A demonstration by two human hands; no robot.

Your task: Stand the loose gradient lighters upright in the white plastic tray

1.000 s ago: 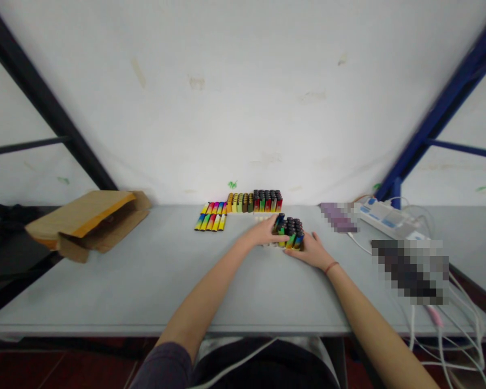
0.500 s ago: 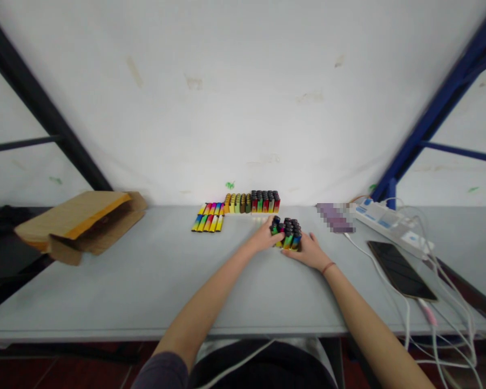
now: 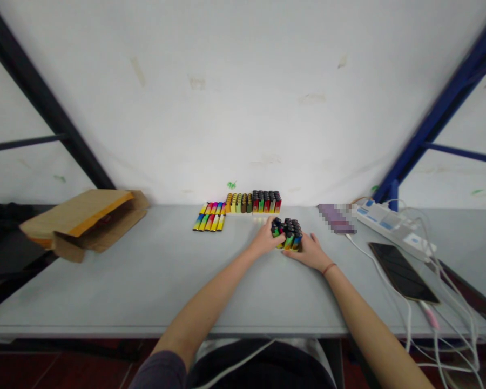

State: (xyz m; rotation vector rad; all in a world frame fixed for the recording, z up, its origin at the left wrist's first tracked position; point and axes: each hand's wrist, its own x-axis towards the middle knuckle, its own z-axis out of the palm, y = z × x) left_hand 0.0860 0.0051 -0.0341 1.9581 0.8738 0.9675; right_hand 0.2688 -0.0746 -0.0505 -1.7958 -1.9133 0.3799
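The head camera looks out from above the near edge of the grey table, facing forward and tilted down across it toward the white wall beyond the far edge. It sits close to the work: the person's dark top fills the bottom of the frame just below the near edge, while the left hand and right hand reach toward the table's middle.

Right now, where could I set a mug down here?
The widest bare patch of tabletop lies between the cardboard envelope and the left hand, in front of the lying lighters. It is crowded at the lighter block against the right hand, and by the phone and power strip.
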